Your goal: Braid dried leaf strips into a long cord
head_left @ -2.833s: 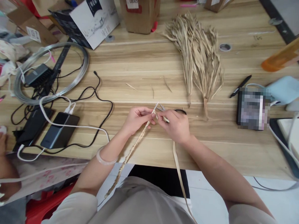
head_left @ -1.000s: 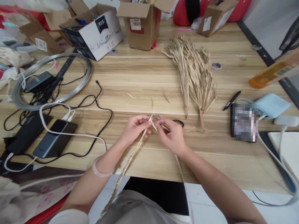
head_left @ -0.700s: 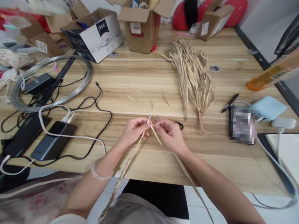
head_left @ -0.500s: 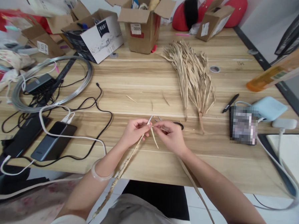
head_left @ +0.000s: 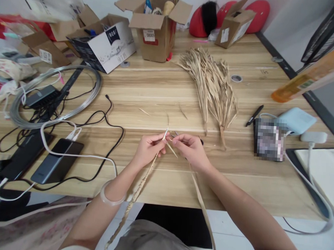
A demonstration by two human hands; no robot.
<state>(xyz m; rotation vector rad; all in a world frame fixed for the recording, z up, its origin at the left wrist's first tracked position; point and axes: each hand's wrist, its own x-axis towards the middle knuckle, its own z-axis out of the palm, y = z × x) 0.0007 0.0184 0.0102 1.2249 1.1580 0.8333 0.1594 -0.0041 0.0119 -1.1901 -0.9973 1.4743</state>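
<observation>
My left hand (head_left: pixel 148 150) is closed in a pinch on the upper end of a stick-like cord wrapped in dried leaf (head_left: pixel 138 190). A thin silvery tip (head_left: pixel 166 133) pokes out above its fingers, and the cord's tail hangs past the table edge. Close beside it, my right hand (head_left: pixel 193 150) pinches a long tan strip of dried leaf (head_left: pixel 200 199), which trails down over the edge toward my lap. A short pale pointed leaf end (head_left: pixel 171 149) sticks out between the hands. Behind the right fingers lies a dark-handled metal tool (head_left: pixel 201 141), mostly hidden.
A bundle of dried leaves (head_left: pixel 211 86) lies beyond my right hand. To the left are a coil of wire (head_left: pixel 97 87), black cables and a power bank (head_left: pixel 57 160). Cardboard boxes (head_left: pixel 151 46) stand at the back. At right are a pen (head_left: pixel 254 115) and a notebook (head_left: pixel 321 166).
The short leaf end between my hands has swung up to the right. The long strip below my right hand has shifted left. The whole view has tilted slightly.
</observation>
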